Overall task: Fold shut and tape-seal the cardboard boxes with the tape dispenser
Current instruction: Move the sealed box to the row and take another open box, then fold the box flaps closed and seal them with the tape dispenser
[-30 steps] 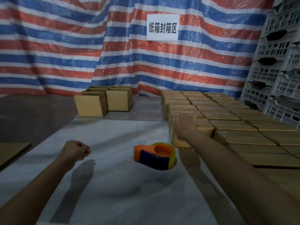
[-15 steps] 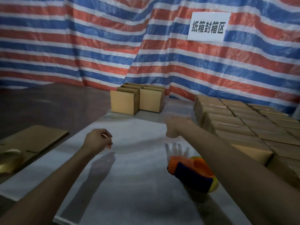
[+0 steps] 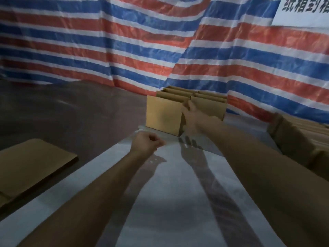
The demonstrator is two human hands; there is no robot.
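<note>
Several open-topped cardboard boxes stand in a cluster at the far end of the white sheet (image 3: 169, 202). The nearest open box (image 3: 162, 115) is front left, and a second box (image 3: 210, 106) is beside it on the right. My right hand (image 3: 192, 118) reaches out to the front right corner of the nearest box, with its thumb up at the gap between the two. Its shadow on the sheet shows spread fingers. My left hand (image 3: 146, 144) hovers over the sheet in front of the box, curled into a fist and holding nothing. The tape dispenser is out of view.
Closed cardboard boxes (image 3: 293, 136) lie in rows along the right edge. A flat cardboard piece (image 3: 30, 166) lies on the dark floor at the left. A striped red, white and blue tarp (image 3: 124, 50) hangs behind, with a white sign (image 3: 302, 9) at top right.
My view has swung left and forward, so the tape dispenser has dropped out of sight. My right hand has travelled from the closed boxes to the open boxes. The left fist moved forward.
</note>
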